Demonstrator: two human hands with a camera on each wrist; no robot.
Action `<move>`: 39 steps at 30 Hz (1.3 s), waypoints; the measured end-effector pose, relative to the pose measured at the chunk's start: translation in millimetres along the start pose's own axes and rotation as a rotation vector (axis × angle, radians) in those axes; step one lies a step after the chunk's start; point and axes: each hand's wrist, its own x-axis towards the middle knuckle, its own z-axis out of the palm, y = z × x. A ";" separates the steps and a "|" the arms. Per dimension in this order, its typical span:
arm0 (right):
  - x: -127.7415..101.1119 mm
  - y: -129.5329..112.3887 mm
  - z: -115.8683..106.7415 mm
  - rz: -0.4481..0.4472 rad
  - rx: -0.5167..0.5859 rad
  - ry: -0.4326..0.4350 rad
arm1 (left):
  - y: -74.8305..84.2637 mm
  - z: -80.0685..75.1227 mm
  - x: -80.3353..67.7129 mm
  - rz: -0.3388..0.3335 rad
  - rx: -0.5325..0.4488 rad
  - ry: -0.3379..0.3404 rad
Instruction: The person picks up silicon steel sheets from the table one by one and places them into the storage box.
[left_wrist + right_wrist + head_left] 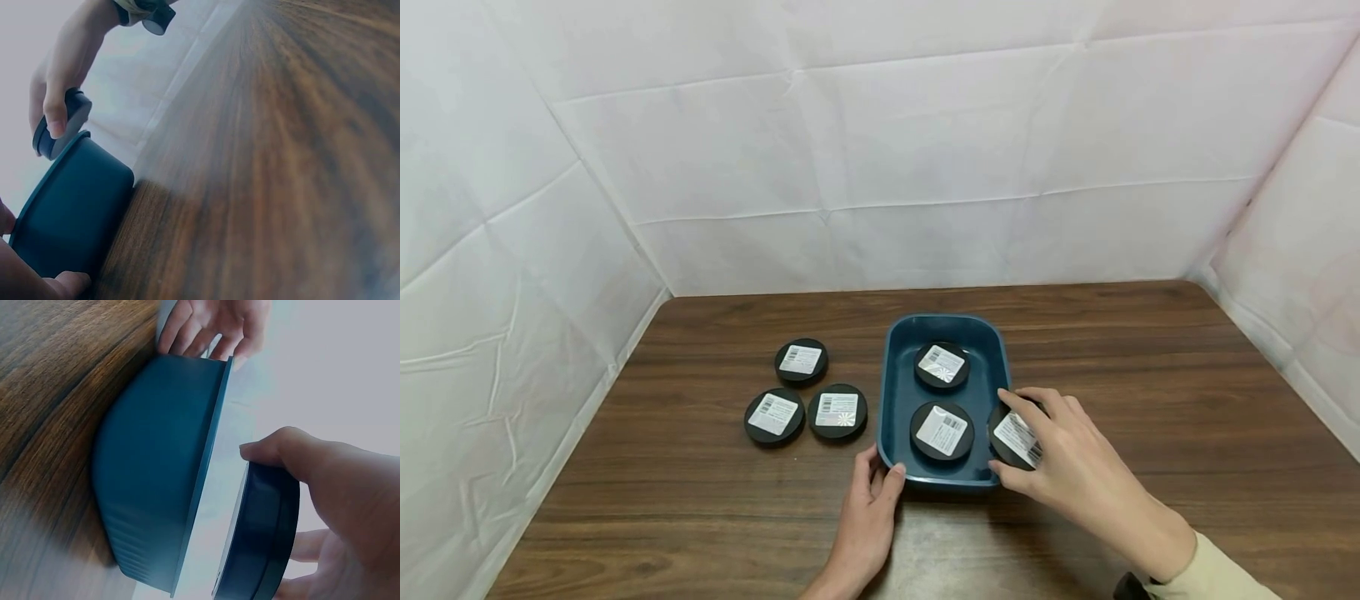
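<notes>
Six black discs are showing: two lying inside the blue tray, three left of it, one disc gripped by the right hand over its right rim, partly hidden. The left hand, fingers relaxed, is touching the tray's near-left corner.

A wooden table boxed in by white sheeting

The table has a dark brown top with long grain running side to side, and its surface shows a soft sheen near the front edge. White sheeting stands as walls along the back and both sides, meeting the tabletop at its edges. The sheets are creased and wrinkled, with fold lines crossing them in broad panels. Light is even and diffuse, casting only faint shadows. No window or floor shows.
</notes>
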 end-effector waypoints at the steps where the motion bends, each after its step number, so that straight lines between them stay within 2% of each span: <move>1: 0.3 -0.3 0.6 -0.006 0.002 0.005 | 0.1 -0.1 0.0 -0.002 0.005 0.002; 8: 4.8 -1.4 4.2 -0.031 0.007 0.005 | 0.9 -0.7 0.1 -0.025 0.024 -0.002; 22: 13.7 -3.0 7.0 -0.087 0.021 -0.033 | 1.2 -2.2 0.2 -0.028 0.030 0.005; 32: 20.5 -1.6 8.8 -0.048 0.094 -0.103 | 0.1 -1.7 0.4 -0.021 0.022 0.001; 39: 25.1 1.5 13.2 -0.061 0.098 -0.117 | 0.0 -1.1 0.5 -0.022 0.017 0.003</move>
